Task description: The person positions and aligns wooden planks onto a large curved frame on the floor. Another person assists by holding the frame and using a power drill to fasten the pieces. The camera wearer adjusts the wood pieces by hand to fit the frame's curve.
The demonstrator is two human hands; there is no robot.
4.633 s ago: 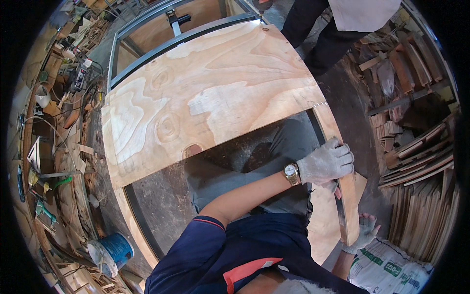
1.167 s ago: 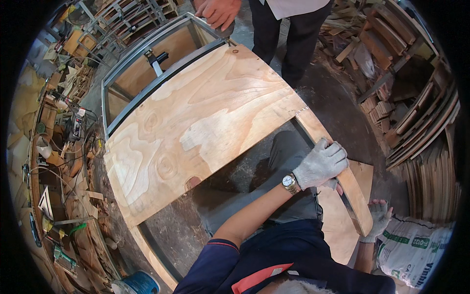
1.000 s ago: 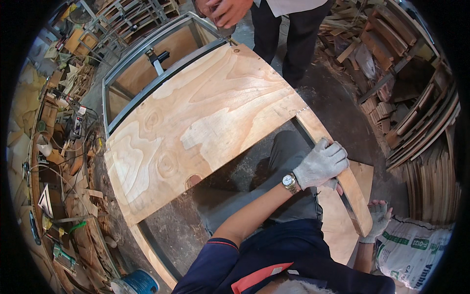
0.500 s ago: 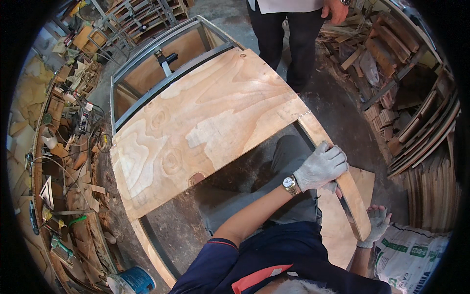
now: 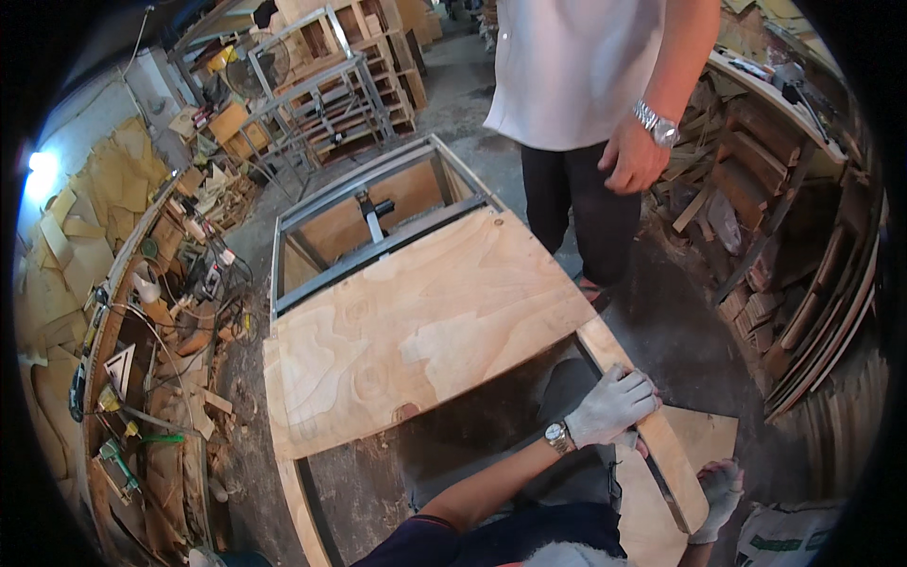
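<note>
My left hand [image 5: 612, 408], in a pale work glove with a wristwatch behind it, is wrapped over a curved wooden side rail [image 5: 673, 463] with a dark strip on its inner side. A bare fingertip shows at the rail's inner edge. My right hand [image 5: 722, 491], gloved with bare fingertips, lies beside the rail's near end, its fingers stretched out and partly in shadow. The rail runs from a plywood panel [image 5: 425, 326] fixed on a long frame. Beyond the panel, a grey metal section [image 5: 307, 288] holds a dark motor-like part [image 5: 378, 206]. A second rail [image 5: 300, 510] extends at the left.
Someone in a light shirt and dark trousers [image 5: 576, 189] stands past the frame, right. A cluttered bench [image 5: 161, 378] with tools and offcuts lines the left. Curved wood pieces [image 5: 831, 293] are stacked right. A loose board [image 5: 704, 435] and a white sack [image 5: 784, 534] lie near my right hand.
The view has tilted up, so the frame appears lower and more of the standing person shows. My left hand keeps its hold on the rail; my right hand stays by its end.
</note>
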